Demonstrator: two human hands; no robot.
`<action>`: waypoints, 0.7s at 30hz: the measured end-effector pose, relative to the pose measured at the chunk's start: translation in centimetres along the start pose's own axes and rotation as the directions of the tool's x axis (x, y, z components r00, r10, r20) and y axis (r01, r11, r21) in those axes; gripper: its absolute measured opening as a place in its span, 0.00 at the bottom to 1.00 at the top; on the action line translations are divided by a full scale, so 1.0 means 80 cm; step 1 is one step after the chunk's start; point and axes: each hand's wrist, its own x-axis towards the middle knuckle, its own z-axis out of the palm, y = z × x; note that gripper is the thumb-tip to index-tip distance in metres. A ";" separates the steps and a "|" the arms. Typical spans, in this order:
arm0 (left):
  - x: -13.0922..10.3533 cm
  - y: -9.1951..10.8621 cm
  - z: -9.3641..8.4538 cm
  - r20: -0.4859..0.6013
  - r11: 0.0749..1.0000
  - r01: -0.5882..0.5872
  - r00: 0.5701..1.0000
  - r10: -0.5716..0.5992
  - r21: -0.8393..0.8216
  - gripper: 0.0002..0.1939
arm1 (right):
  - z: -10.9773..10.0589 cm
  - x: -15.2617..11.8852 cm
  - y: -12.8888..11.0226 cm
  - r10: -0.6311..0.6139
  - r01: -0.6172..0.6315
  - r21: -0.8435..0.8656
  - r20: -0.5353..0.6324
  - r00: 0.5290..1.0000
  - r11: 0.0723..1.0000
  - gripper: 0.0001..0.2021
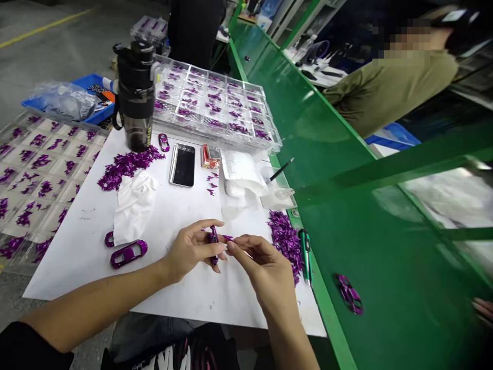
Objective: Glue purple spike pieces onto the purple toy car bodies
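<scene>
Over the front of the white paper (185, 303), my left hand (190, 249) grips a purple toy car body (214, 244) held on edge between thumb and fingers. My right hand (265, 262) is closed beside it, pinching a small purple part (228, 238) against the car body's side. Fingertips hide most of that small part. Left of my hands lie a larger purple car shell (129, 254) and a white cloth (134, 205), which partly covers another purple piece (109, 239). A heap of small purple parts (285, 241) lies right of my right hand.
A green cutter knife (305, 257) lies along the right edge. Farther back are a phone (182, 165), a dark bottle (136, 97), another purple heap (127, 167) and compartment trays (219, 136). The green conveyor (370, 246) carries a purple car shell (348, 294); a person (396, 92) is beyond it.
</scene>
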 end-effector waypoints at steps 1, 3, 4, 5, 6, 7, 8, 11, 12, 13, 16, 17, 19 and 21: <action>-0.001 -0.001 0.001 0.006 1.000 0.001 1.000 -0.001 0.019 0.30 | 0.001 -0.005 0.007 -0.049 0.049 -0.032 -0.024 0.998 0.998 0.14; -0.002 -0.003 0.002 0.014 0.998 -0.008 1.000 0.007 0.063 0.30 | 0.002 -0.013 0.015 -0.199 0.191 -0.163 -0.031 0.980 0.968 0.11; -0.003 -0.004 0.002 0.017 0.996 -0.015 1.000 0.014 0.085 0.29 | 0.002 -0.016 0.016 -0.276 0.267 -0.239 -0.008 0.961 0.934 0.10; -0.004 -0.005 0.003 0.020 0.994 -0.024 1.000 0.022 0.106 0.29 | 0.000 -0.018 0.017 -0.341 0.334 -0.302 0.030 0.940 0.893 0.10; -0.005 -0.006 0.004 0.023 0.991 -0.030 0.999 0.027 0.128 0.29 | -0.001 -0.019 0.017 -0.384 0.384 -0.345 0.070 0.920 0.856 0.11; -0.005 -0.008 0.004 0.024 0.988 -0.036 0.999 0.033 0.151 0.29 | -0.003 -0.020 0.016 -0.410 0.418 -0.365 0.104 0.906 0.832 0.12; -0.006 -0.009 0.005 0.020 0.983 -0.046 0.999 0.043 0.177 0.28 | -0.005 -0.021 0.016 -0.421 0.433 -0.370 0.117 0.899 0.822 0.13; -0.009 -0.016 0.009 -0.038 0.954 -0.098 0.993 0.113 0.285 0.27 | -0.006 -0.022 0.012 -0.366 0.348 -0.321 0.005 0.931 0.881 0.11; -0.010 -0.018 0.010 -0.064 0.942 -0.113 0.988 0.140 0.314 0.26 | -0.004 -0.023 0.010 -0.303 0.278 -0.260 -0.061 0.951 0.925 0.10; -0.011 -0.020 0.011 -0.087 0.934 -0.123 0.983 0.161 0.335 0.26 | -0.002 -0.024 0.008 -0.215 0.196 -0.170 -0.099 0.972 0.966 0.10; -0.013 -0.023 0.014 -0.119 0.921 -0.129 0.976 0.184 0.366 0.25 | 0.010 -0.028 -0.001 0.014 -0.012 0.098 -0.018 1.000 0.995 0.13; -0.013 -0.023 0.014 -0.121 0.917 -0.134 0.974 0.192 0.376 0.25 | 0.014 -0.030 -0.003 0.035 -0.037 0.133 0.016 0.999 0.990 0.13; -0.014 -0.024 0.014 -0.116 0.904 -0.149 0.970 0.212 0.400 0.25 | 0.022 -0.032 -0.007 0.021 -0.023 0.144 0.015 1.000 0.989 0.12; -0.014 -0.025 0.013 -0.105 0.896 -0.167 0.968 0.229 0.412 0.24 | 0.028 -0.034 -0.008 -0.006 0.008 0.136 -0.019 1.000 0.991 0.11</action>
